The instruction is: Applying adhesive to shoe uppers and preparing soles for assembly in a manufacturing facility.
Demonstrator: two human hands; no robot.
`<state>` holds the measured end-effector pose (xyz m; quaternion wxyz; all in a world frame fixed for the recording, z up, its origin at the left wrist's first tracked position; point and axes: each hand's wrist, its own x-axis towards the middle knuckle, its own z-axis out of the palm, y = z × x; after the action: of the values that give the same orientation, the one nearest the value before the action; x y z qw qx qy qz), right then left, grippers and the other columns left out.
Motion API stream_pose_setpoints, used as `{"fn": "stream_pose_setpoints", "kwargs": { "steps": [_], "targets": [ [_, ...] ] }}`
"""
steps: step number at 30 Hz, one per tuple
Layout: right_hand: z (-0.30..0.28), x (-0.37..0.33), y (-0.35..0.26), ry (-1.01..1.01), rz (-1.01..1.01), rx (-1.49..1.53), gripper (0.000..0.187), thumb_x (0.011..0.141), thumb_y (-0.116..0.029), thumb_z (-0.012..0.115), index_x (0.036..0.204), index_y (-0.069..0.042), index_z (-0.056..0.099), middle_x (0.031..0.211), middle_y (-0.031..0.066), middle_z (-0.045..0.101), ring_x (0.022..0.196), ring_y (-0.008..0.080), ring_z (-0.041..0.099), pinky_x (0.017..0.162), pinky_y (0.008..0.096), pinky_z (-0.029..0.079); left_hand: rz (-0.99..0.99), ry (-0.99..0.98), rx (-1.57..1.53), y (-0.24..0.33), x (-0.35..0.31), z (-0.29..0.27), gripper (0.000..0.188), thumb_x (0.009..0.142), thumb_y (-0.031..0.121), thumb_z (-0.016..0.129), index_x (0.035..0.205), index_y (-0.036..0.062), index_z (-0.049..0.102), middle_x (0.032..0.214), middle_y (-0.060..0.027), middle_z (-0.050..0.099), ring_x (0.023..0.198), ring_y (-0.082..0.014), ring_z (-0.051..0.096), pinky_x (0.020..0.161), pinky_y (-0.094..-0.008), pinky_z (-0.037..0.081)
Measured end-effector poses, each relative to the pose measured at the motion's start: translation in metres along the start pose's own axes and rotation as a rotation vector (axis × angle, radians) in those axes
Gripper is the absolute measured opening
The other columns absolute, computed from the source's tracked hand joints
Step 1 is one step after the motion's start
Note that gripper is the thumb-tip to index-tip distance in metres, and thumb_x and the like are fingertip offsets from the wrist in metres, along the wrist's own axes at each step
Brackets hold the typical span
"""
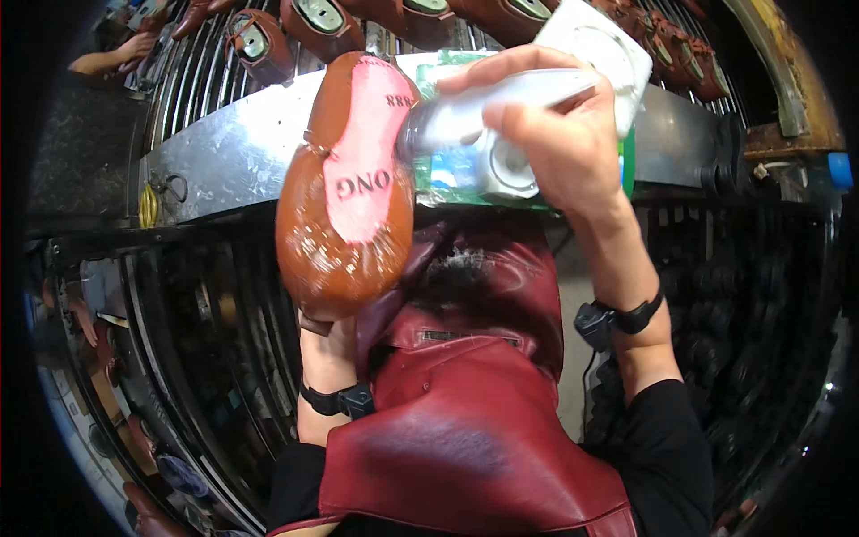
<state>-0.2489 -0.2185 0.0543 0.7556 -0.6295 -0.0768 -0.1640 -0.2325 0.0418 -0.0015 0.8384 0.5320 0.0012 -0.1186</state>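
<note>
The right hand (559, 134) is closed around a grey-white handheld tool (501, 103), fingers wrapped over its barrel, and the tool's darker tip meets the shoe bottom just to that hand's left. It looks angled that way so the tip can work along the edge where the pink meets the brown. Below and to the left, the left hand (327, 336) is mostly hidden behind the shoe; it seems to grip it from underneath and prop it up bottom-outward, though I cannot see how the fingers close.

The lasted shoe (344, 188) sits between the two hands, raised in front of the person's chest. Its brown leather is pulled over the edge in gathered, glossy folds, and a pink insole board covers the middle, with dark lettering on it.

Under the wrists hangs a dark red leather apron (465, 403); each wrist carries a black strap. Behind the right hand lies a white and green packet (617, 63) on a metal shelf (233, 157). Farther off, beyond the shelf, a rack holds a row of brown shoes (259, 40), and another person's arm (112, 54) shows at the far left.
</note>
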Motion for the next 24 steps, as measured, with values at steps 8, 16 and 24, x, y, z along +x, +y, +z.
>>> {"fn": "stream_pose_setpoints", "kwargs": {
  "steps": [8, 16, 24],
  "targets": [
    [0.074, -0.062, 0.034, 0.48, 0.454, 0.473, 0.025, 0.108, -0.02, 0.063, 0.099, 0.004, 0.065, 0.077, 0.0163, 0.072, 0.057, 0.0238, 0.07, 0.051, 0.0367, 0.059, 0.118, 0.136, -0.001, 0.029, 0.046, -0.059, 0.046, 0.106, 0.02, 0.062, 0.143, -0.0058, 0.059, 0.13, -0.0135, 0.07, 0.111, -0.0219, 0.07, 0.099, -0.0348, 0.056],
    [0.05, -0.058, 0.031, 0.633, 0.313, 0.353, 0.024, 0.108, -0.016, 0.064, 0.101, 0.007, 0.062, 0.081, 0.0223, 0.074, 0.064, 0.0276, 0.074, 0.057, 0.0396, 0.064, 0.531, 0.52, 1.318, 0.169, 0.294, -0.164, 0.043, 0.086, 0.037, 0.084, 0.116, 0.0054, 0.081, 0.102, -0.0154, 0.081, 0.094, -0.0252, 0.077, 0.086, -0.038, 0.057],
    [0.038, -0.073, 0.015, 0.597, 0.226, -0.105, 0.022, 0.108, -0.012, 0.064, 0.115, 0.009, 0.064, 0.101, 0.0187, 0.073, 0.082, 0.0219, 0.074, 0.072, 0.0324, 0.063, 0.298, 0.173, 1.96, 0.135, 0.482, -0.198, 0.052, 0.089, 0.05, 0.07, 0.12, 0.0083, 0.076, 0.124, -0.0219, 0.073, 0.117, -0.0415, 0.069, 0.099, -0.0485, 0.054]
  ]
}}
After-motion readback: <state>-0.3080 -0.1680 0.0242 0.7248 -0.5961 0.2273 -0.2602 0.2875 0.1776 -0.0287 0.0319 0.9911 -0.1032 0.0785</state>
